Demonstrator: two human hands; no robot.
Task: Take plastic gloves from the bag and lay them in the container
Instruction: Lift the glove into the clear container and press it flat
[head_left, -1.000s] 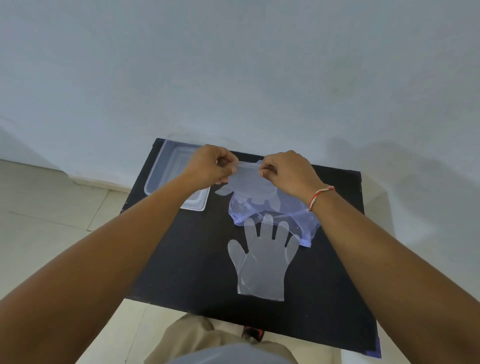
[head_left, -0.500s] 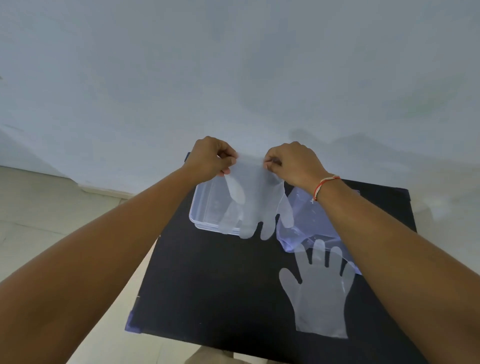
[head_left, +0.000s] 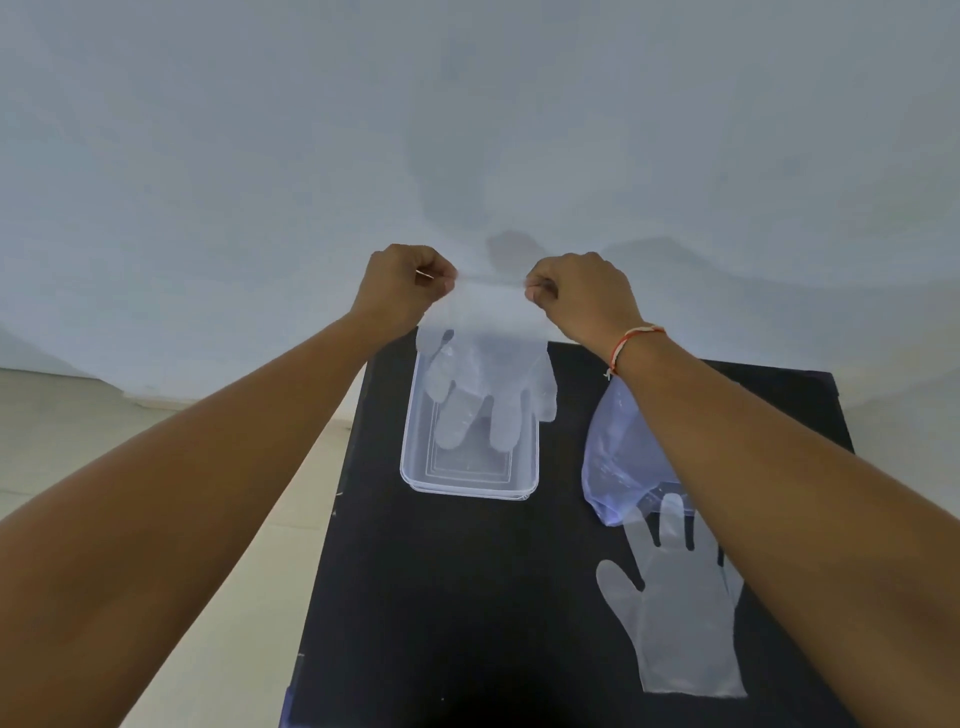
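Note:
A clear plastic glove (head_left: 485, 374) hangs fingers down between my hands, held by its cuff. My left hand (head_left: 408, 283) pinches the cuff's left corner and my right hand (head_left: 582, 291) pinches its right corner. The glove's fingers dangle into the far part of a clear rectangular container (head_left: 415, 470) on the black table (head_left: 457, 597). A bluish plastic bag (head_left: 615, 467) lies to the right of the container, partly under my right forearm. A second clear glove (head_left: 675, 618) lies flat on the table in front of the bag.
A pale wall rises directly behind the table. Beige floor tiles show to the left of the table's left edge.
My hands have carried the hanging glove further over the container, and its fingers now dip inside it. The view has shifted left, so the table sits more to the right.

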